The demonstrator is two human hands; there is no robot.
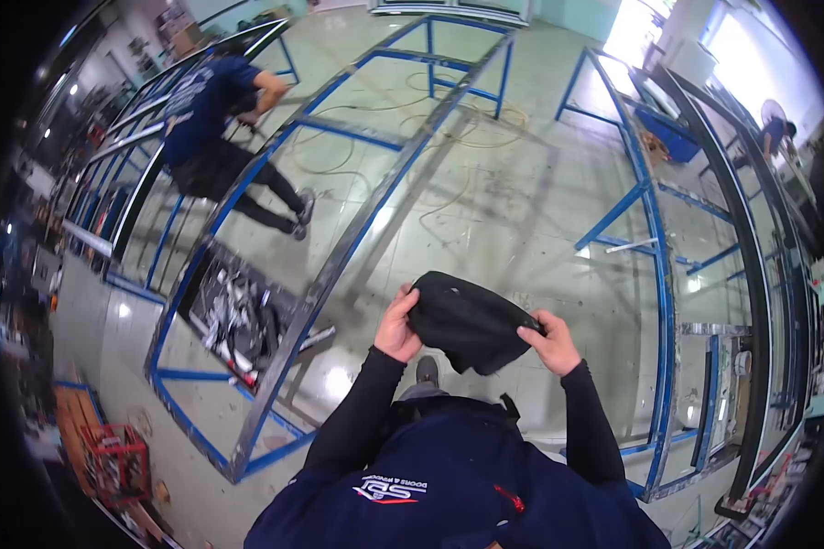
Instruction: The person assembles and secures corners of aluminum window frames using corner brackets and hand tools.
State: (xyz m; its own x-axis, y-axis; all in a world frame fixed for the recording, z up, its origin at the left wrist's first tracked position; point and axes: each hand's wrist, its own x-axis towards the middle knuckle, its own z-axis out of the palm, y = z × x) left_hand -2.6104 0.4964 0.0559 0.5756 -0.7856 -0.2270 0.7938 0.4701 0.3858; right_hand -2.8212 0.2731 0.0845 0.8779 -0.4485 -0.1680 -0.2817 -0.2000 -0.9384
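A black piece of cloth (467, 322), limp and folded, hangs between my two hands in front of my body. At its left edge my left hand (398, 328) pinches it, thumb on top. My right hand (551, 341) grips the opposite edge, with the thumb and fingers closed on the fabric. Black sleeves cover both forearms. Below the cloth, the tip of a shoe (428, 369) shows on the floor.
Blue metal frame stands (339, 240) run along my left, with a bin of metal scraps (238, 311) beneath. Another blue stand (655, 274) and dark frames (751, 265) are on my right. A person (212, 128) bends over work at upper left; another person (776, 135) is far right.
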